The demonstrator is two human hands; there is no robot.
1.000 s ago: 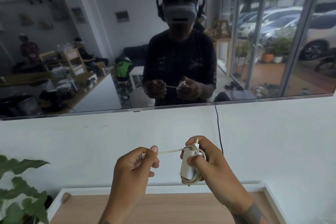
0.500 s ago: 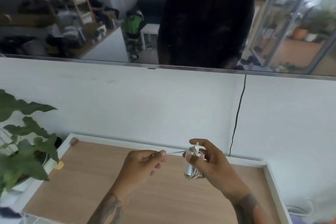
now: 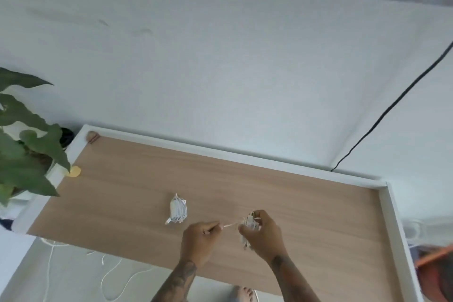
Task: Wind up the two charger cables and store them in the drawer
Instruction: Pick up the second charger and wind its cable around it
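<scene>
Above the open drawer, right hand clamping the wound charger, left hand pinching its cable end; other wound charger lying left

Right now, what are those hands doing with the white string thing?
A person is winding up a white charger cable. The right hand holds the charger with cable already looped around it, and the left hand pinches the loose end, pulled out straight between the two hands. Both hands are above the open wooden-bottomed drawer. A second wound charger already lies in the drawer, to the left of the hands.
</scene>
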